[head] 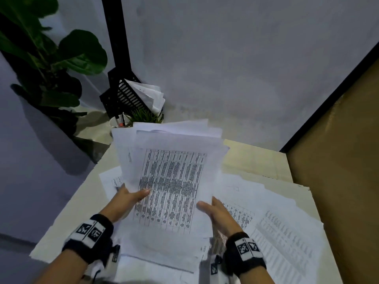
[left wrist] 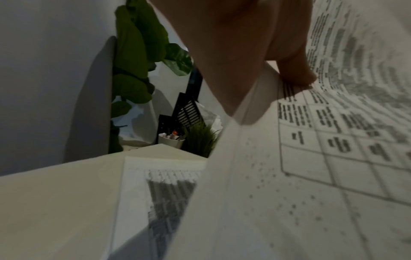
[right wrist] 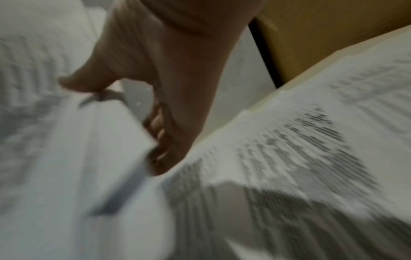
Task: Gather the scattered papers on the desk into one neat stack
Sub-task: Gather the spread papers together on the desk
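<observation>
Nearest, left hand (head: pixel 125 199) and right hand (head: pixel 215 210) gripping a bundle of papers (head: pixel 170 177) by its side edges, thumbs on top, tilted above the desk (head: pixel 256 156). Light, floppy, slippery; probably best held at both long edges. Loose sheets (head: pixel 276 218) lying right and underneath. Farther back, a pen cup (head: pixel 119 122) and plant (head: pixel 51 64).

The head view looks steeply down from above the desk (head: pixel 256 158), toward the wall corner behind it. The left wrist view sits low, just over the desk (left wrist: pixel 55 202), facing that corner. The right wrist view, blurred, hovers close over the desk's right side. All share its papers (head: pixel 172 181).
</observation>
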`<action>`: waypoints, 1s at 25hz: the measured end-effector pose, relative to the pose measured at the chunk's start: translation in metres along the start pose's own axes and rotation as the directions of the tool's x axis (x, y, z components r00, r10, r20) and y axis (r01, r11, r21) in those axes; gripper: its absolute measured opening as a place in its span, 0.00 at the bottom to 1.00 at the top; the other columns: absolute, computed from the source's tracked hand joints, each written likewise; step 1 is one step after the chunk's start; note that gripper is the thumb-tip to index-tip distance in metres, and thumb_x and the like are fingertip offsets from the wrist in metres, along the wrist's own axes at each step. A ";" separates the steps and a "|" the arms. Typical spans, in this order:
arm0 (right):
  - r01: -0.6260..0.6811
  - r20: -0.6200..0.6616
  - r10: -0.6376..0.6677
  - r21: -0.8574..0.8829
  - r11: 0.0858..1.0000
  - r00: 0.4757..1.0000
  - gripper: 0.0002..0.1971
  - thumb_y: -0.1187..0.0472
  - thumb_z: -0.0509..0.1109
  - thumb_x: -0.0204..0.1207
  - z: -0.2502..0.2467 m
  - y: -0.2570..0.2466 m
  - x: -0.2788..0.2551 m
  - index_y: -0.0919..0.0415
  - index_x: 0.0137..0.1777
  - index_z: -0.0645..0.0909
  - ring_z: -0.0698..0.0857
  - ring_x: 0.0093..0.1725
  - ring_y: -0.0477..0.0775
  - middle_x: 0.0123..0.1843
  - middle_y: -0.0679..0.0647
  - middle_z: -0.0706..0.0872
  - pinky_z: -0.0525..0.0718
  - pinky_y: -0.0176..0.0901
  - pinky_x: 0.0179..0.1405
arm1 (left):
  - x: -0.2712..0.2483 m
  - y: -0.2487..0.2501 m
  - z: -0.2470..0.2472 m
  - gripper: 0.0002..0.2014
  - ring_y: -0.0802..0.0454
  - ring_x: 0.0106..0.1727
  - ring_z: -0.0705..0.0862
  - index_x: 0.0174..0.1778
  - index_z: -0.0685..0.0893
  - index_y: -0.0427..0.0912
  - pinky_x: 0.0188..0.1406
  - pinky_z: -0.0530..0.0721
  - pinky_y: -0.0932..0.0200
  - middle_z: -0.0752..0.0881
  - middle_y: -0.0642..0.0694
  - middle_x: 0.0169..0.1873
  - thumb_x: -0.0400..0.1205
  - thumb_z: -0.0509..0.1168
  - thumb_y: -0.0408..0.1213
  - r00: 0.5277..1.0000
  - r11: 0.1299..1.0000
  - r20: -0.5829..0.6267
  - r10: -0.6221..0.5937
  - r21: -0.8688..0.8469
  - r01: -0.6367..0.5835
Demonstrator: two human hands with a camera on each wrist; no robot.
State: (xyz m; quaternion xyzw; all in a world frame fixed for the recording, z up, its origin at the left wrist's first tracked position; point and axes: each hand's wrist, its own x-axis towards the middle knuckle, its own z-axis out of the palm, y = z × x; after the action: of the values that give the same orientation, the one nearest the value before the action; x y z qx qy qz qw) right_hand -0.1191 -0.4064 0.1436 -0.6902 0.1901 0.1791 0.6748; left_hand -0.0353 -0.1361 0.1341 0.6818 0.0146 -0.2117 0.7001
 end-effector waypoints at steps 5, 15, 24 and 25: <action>0.352 -0.222 -0.348 -0.022 0.936 0.911 0.15 0.56 0.77 0.68 0.013 -0.054 -0.004 0.63 0.49 0.78 0.84 0.29 0.37 0.36 0.50 0.83 0.80 0.36 0.34 | -0.018 0.055 0.038 0.35 0.55 0.53 0.85 0.49 0.82 0.57 0.57 0.82 0.52 0.87 0.52 0.49 0.50 0.70 0.72 0.976 0.968 0.026 0.215 0.124 -0.217; 0.587 -0.185 -0.573 0.031 0.809 0.799 0.18 0.67 0.79 0.62 0.001 -0.083 -0.029 0.48 0.47 0.82 0.89 0.42 0.37 0.41 0.46 0.90 0.85 0.35 0.44 | -0.033 0.094 0.045 0.37 0.51 0.51 0.87 0.50 0.82 0.51 0.56 0.86 0.50 0.90 0.49 0.44 0.48 0.77 0.65 0.912 0.912 0.034 0.409 0.014 -0.409; 0.499 -0.166 -0.492 0.004 0.866 0.855 0.21 0.68 0.78 0.64 -0.006 -0.073 -0.025 0.47 0.52 0.78 0.88 0.48 0.43 0.46 0.46 0.88 0.87 0.38 0.50 | -0.040 0.084 0.053 0.24 0.59 0.48 0.87 0.46 0.84 0.58 0.44 0.84 0.67 0.91 0.60 0.39 0.56 0.77 0.59 0.930 0.934 0.159 0.331 0.085 -0.347; 0.512 -0.200 -0.502 -0.001 0.859 0.841 0.18 0.70 0.76 0.67 -0.005 -0.074 -0.028 0.47 0.50 0.79 0.88 0.46 0.43 0.45 0.45 0.88 0.87 0.35 0.47 | -0.042 0.087 0.055 0.20 0.55 0.49 0.87 0.45 0.83 0.58 0.43 0.85 0.65 0.91 0.58 0.37 0.60 0.76 0.57 0.932 0.933 0.121 0.342 0.077 -0.352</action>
State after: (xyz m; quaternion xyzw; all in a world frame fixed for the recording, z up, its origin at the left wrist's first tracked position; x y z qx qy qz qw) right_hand -0.1056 -0.4092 0.2218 -0.7119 0.0702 -0.0786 0.6943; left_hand -0.0608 -0.1791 0.2333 0.6947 -0.1535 -0.1210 0.6922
